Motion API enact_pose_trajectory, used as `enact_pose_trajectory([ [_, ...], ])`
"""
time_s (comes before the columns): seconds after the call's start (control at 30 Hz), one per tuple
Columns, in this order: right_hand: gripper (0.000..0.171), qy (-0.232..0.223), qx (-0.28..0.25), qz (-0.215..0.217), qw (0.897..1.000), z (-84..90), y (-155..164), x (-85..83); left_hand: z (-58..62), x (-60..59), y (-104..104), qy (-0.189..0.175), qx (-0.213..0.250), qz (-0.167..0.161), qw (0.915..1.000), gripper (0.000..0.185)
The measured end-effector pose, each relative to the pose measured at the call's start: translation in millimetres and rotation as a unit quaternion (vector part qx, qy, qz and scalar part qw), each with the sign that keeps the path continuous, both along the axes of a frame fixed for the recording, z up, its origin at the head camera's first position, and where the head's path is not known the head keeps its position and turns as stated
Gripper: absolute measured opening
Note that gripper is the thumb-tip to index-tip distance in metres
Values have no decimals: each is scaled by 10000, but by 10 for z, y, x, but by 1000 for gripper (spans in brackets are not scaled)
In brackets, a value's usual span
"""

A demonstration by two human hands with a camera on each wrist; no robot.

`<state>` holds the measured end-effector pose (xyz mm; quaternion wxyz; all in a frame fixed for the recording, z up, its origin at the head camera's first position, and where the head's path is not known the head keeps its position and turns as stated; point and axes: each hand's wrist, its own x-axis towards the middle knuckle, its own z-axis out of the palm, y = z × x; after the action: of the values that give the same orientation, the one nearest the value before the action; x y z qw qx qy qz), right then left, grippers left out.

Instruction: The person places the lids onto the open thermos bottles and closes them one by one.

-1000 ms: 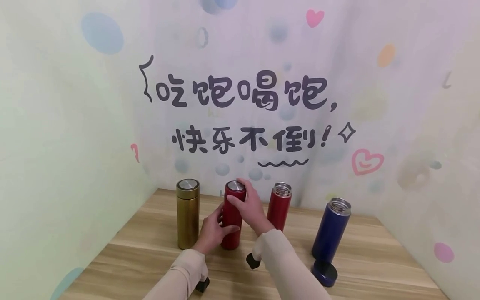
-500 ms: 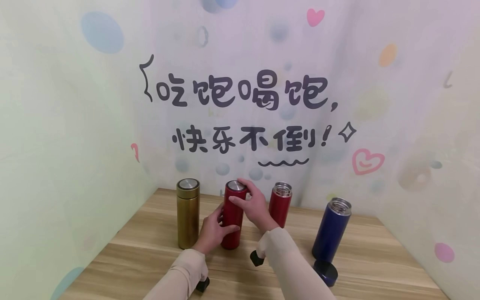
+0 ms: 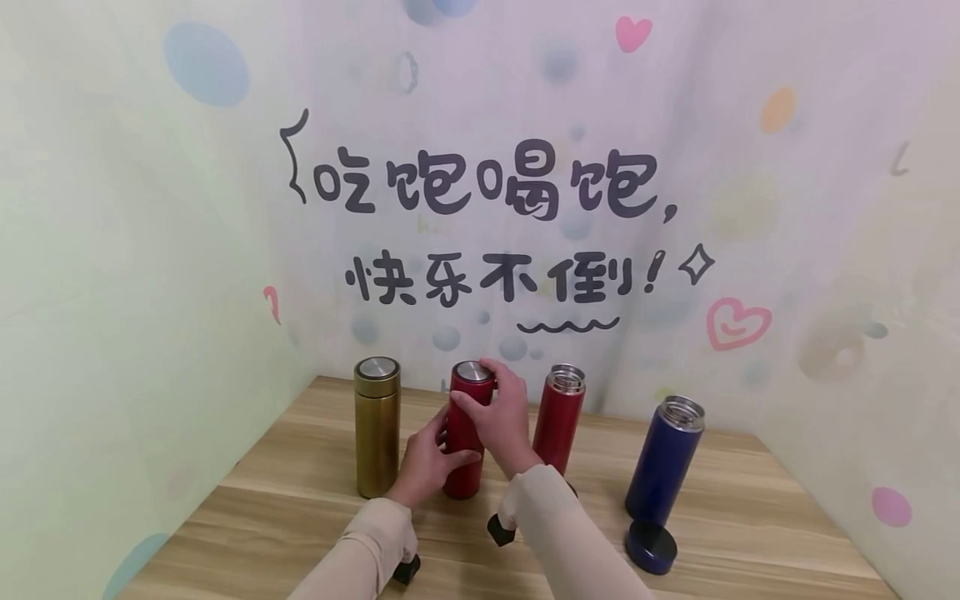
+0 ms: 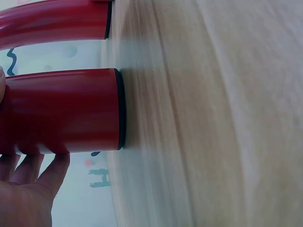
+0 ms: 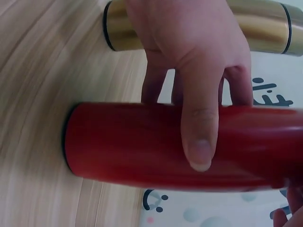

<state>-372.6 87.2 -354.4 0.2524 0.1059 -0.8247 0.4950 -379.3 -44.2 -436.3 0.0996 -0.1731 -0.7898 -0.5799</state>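
Observation:
A red thermos (image 3: 462, 433) with a silver-topped lid (image 3: 472, 372) stands upright on the wooden table. My left hand (image 3: 426, 461) grips its body, thumb across the front and fingers round the far side, as the right wrist view also shows. Up at the lid, my right hand (image 3: 504, 417) holds on with thumb in front and fingers behind. In the left wrist view the base of the red thermos (image 4: 71, 111) sits on the wood. Just right of my hands stands a second red thermos (image 3: 558, 421), lidless, its steel mouth showing and its lower part partly behind my right arm.
A gold thermos (image 3: 377, 442) with its lid on stands to the left. Over at the right is a lidless blue thermos (image 3: 663, 467), its dark blue lid (image 3: 651, 547) lying in front of it. A printed cloth wall (image 3: 495, 83) rises behind the table (image 3: 247, 517).
My right hand turns back and forth at the lid: its wrist shifts right, then back left. The left hand keeps its grip, and the thermoses stay in place.

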Motion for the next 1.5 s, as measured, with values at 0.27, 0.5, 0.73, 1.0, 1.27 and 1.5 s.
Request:
enact_pose_trajectory([
  [0.27,64,-335,-287,833,9956,21,52,-5,7,-7,-6,-8,-17,-7,10000,86],
  [0.5,62,-967,-651,2007,9727,61,206,-69,-5,-13,1,-1,30,-44,10000,84],
  [0.73,59,-834,-569,1915,9763,214,208,89,-3,-3,-4,-21,59,-66,10000,85],
  [1.0,59,-711,-583,1071,9900,16,162,-38,-7,-9,-9,-71,26,-53,10000,86],
  [1.27,59,-534,-549,683,9947,23,80,-26,3,-13,-17,-86,-6,-62,9999,86],
  [1.5,60,-431,-491,374,9972,17,28,-10,2,-6,-14,-119,-35,-15,9999,86],
])
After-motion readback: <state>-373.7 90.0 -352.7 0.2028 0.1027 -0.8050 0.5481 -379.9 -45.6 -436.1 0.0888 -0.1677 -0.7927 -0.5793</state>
